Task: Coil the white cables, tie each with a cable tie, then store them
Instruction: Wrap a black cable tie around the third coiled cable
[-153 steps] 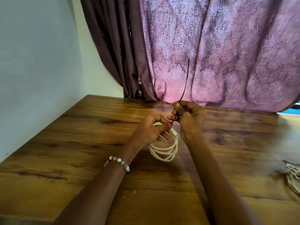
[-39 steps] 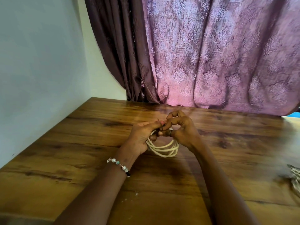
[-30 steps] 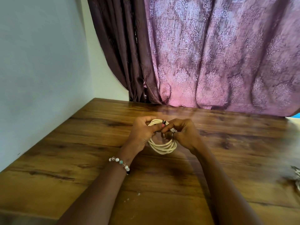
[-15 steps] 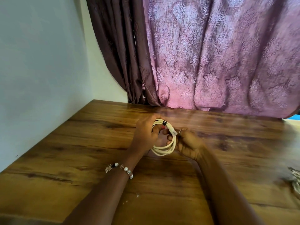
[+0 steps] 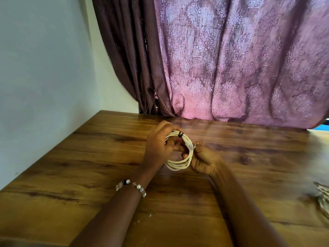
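L hand (image 5: 159, 147) grip curled round the far-left side of the white cable coil (image 5: 179, 164), R hand (image 5: 203, 162) grip pinching its right side. Coil held upright just above the desk (image 5: 89, 157), between both hands, equally near each. Black cable tie (image 5: 180, 134) sits at top. Looks tied; storing is next, prob. More cable (image 5: 323, 195) lies at far right edge.

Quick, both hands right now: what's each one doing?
Left hand: fingers curled round the coiled white cable, near its black cable tie.
Right hand: gripping the same coil's right side.
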`<state>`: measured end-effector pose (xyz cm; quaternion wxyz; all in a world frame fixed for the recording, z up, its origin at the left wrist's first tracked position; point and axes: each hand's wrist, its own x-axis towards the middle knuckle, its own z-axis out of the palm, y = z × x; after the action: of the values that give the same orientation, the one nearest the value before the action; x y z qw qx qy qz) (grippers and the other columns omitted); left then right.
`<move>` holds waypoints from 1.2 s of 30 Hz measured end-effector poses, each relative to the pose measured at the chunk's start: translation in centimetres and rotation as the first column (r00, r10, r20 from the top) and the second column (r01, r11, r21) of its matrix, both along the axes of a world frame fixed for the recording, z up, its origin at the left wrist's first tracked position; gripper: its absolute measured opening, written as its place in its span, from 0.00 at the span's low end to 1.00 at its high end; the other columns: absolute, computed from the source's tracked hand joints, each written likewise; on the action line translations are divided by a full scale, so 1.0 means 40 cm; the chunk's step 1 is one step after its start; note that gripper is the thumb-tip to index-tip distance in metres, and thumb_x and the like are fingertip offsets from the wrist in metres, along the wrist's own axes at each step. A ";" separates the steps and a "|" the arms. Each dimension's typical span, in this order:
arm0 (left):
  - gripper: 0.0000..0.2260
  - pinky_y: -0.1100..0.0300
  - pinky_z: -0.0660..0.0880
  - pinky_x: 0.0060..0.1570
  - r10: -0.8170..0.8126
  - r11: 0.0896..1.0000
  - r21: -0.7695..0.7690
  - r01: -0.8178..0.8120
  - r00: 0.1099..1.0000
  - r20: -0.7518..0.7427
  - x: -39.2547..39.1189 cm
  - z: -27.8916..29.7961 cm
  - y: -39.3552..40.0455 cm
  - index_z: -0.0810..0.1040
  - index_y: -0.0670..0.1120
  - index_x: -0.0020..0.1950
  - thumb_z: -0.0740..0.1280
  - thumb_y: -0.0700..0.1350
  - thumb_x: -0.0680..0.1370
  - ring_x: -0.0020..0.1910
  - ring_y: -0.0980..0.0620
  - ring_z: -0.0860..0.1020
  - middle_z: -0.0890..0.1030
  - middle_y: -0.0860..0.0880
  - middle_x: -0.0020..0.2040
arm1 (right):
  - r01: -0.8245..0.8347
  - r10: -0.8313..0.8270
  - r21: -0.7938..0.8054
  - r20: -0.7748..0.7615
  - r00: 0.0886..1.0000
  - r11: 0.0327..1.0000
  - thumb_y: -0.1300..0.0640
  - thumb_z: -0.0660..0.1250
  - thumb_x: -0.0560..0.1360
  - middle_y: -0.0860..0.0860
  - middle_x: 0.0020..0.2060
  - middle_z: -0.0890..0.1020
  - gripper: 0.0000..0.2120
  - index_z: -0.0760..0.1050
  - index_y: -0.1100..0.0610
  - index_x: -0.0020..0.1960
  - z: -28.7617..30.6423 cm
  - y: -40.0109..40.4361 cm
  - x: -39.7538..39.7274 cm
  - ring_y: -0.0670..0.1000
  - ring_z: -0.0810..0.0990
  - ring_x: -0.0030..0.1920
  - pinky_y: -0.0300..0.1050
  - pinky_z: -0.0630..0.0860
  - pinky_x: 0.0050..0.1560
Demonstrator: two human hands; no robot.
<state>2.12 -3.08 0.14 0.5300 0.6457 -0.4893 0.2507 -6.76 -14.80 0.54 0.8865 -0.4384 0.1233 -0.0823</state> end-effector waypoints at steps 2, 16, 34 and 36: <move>0.10 0.66 0.73 0.45 0.018 1.000 -0.010 -0.018 1.000 -0.015 0.005 -0.003 -0.001 0.82 0.39 0.49 0.67 0.37 0.70 0.45 0.55 0.77 0.79 0.47 0.46 | 0.014 -0.014 0.034 0.012 1.000 0.999 0.71 0.50 0.79 0.64 0.33 0.82 0.15 0.75 0.71 0.46 0.006 0.005 -0.002 0.53 0.81 0.24 0.40 0.75 0.21; 0.12 0.78 0.69 0.47 0.042 0.999 0.017 -0.040 0.989 -0.140 0.000 -0.025 -0.016 0.85 0.41 0.50 0.76 0.37 0.67 0.47 0.64 0.75 0.78 0.57 0.46 | 0.330 -0.313 -0.151 0.125 0.942 0.932 0.67 0.69 0.70 0.56 0.38 0.84 0.12 0.78 0.68 0.53 0.012 -0.035 0.006 0.48 0.80 0.31 0.39 0.78 0.31; 0.13 0.61 0.76 0.46 -0.068 0.961 0.255 0.107 0.985 -0.158 -0.044 -0.012 -0.027 0.82 0.44 0.55 0.63 0.47 0.77 0.44 0.55 0.81 0.85 0.50 0.44 | 0.641 -0.579 -0.385 0.279 0.766 0.663 0.71 0.66 0.73 0.58 0.30 0.78 0.04 0.75 0.69 0.39 0.019 -0.056 0.019 0.52 0.76 0.32 0.44 0.78 0.37; 0.12 0.60 0.75 0.43 -0.058 0.966 0.242 0.094 0.987 -0.150 -0.044 -0.012 -0.029 0.83 0.44 0.54 0.63 0.47 0.77 0.41 0.54 0.81 0.84 0.51 0.41 | 0.656 -0.570 -0.433 0.328 0.753 0.618 0.71 0.66 0.73 0.61 0.32 0.78 0.06 0.75 0.68 0.38 0.021 -0.053 0.014 0.53 0.76 0.33 0.42 0.76 0.35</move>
<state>0.36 -4.26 -0.32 0.4877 0.7037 -0.5024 0.1208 -6.19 -16.92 1.37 0.6568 -0.5850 0.1678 -0.4453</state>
